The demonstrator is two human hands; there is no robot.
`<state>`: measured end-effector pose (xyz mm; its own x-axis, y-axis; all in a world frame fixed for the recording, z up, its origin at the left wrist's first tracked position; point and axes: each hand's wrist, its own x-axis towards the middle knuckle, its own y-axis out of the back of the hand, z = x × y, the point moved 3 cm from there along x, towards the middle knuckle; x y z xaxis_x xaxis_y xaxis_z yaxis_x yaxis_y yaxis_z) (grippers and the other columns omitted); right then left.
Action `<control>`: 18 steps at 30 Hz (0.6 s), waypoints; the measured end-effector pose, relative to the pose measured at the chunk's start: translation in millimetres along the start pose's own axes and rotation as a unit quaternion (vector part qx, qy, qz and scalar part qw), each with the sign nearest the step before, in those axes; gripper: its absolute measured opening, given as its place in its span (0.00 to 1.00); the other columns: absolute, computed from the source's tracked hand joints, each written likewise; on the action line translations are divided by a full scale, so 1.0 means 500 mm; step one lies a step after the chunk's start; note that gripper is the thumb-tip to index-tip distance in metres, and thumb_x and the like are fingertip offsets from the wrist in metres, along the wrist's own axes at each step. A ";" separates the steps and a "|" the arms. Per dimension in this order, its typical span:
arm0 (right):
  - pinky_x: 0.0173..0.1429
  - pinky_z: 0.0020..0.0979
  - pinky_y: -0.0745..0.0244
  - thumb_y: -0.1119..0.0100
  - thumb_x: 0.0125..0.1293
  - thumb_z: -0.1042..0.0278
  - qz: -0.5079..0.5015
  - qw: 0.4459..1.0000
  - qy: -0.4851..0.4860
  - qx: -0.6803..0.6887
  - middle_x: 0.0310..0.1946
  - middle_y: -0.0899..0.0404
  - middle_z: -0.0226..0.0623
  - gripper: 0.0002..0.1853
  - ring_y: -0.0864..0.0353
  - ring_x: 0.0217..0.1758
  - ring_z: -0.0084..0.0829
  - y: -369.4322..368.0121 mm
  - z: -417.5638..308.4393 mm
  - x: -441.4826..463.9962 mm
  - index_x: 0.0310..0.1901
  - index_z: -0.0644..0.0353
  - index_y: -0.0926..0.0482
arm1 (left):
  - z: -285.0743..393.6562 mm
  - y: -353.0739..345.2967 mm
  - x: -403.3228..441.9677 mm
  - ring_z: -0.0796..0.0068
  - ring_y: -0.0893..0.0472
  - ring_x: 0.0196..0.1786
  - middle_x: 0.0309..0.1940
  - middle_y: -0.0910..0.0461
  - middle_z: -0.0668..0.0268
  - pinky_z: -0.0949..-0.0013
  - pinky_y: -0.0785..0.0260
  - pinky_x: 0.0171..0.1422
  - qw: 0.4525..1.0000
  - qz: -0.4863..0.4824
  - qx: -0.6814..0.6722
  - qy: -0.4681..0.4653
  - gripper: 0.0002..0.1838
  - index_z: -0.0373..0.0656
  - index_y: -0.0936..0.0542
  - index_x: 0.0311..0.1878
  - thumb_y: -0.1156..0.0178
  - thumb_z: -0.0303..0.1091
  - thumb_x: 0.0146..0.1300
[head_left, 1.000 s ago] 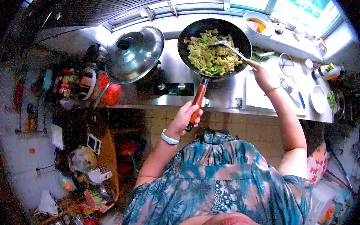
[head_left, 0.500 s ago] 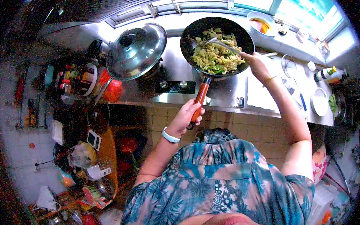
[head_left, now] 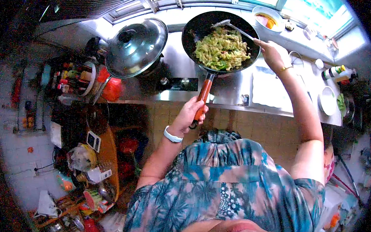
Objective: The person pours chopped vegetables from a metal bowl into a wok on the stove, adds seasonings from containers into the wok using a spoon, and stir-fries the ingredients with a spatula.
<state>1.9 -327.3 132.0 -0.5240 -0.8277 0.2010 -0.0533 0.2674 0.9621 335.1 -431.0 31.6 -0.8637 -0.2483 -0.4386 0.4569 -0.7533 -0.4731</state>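
Observation:
A black wok (head_left: 191, 44) sits on the stove, with chopped green and yellowish vegetables (head_left: 222, 50) heaped inside. My left hand (head_left: 189, 113) is wrapped round the wok's reddish-brown handle (head_left: 204, 91). The fingers of my right hand (head_left: 274, 55) close on the end of a metal spatula (head_left: 240, 31). Its head lies at the far side of the wok, by the upper edge of the vegetables. Whether the head touches the wok wall is hard to make out.
Left of the wok stands a second pan under a domed metal lid (head_left: 139, 49). A bowl of orange-yellow food (head_left: 268, 20) rests on the window ledge. On the right are a white board (head_left: 270, 88), a white bowl (head_left: 327, 101) and bottles (head_left: 334, 72).
The spatula head has moved from the vegetables' middle-left to the wok's far side, and my right hand has shifted up and right. The vegetables are rearranged. My left hand keeps its hold.

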 end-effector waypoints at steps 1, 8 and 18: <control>0.42 0.42 0.25 0.47 0.65 0.69 -0.042 0.999 -0.006 -0.032 0.32 0.21 0.48 0.20 0.20 0.37 0.47 -0.016 0.009 0.001 0.59 0.38 0.24 | 0.003 -0.001 0.001 0.83 0.30 0.23 0.32 0.27 0.68 0.76 0.35 0.23 1.000 -0.002 0.003 -0.007 0.18 0.45 0.37 0.61 0.53 0.38 0.72; 0.50 0.40 0.27 0.44 0.64 0.71 -0.072 0.997 -0.009 0.034 0.43 0.19 0.46 0.19 0.19 0.46 0.45 0.117 -0.012 -0.088 0.56 0.46 0.22 | 0.005 -0.005 -0.001 0.83 0.30 0.24 0.32 0.27 0.68 0.77 0.35 0.24 1.000 -0.004 0.009 -0.014 0.17 0.44 0.36 0.60 0.53 0.38 0.72; 0.54 0.40 0.26 0.50 0.64 0.81 -0.086 0.982 -0.011 0.165 0.43 0.20 0.53 0.20 0.19 0.45 0.47 0.049 -0.029 -0.166 0.57 0.58 0.23 | 0.007 -0.007 0.001 0.82 0.30 0.24 0.32 0.28 0.68 0.77 0.35 0.24 1.000 -0.016 0.002 -0.006 0.18 0.44 0.37 0.61 0.53 0.39 0.72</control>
<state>56.2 -259.3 141.4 -0.5015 -0.8645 0.0320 -0.4134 0.2720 0.8690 332.3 -430.8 35.8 -0.8805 -0.2320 -0.4134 0.4281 -0.7637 -0.4832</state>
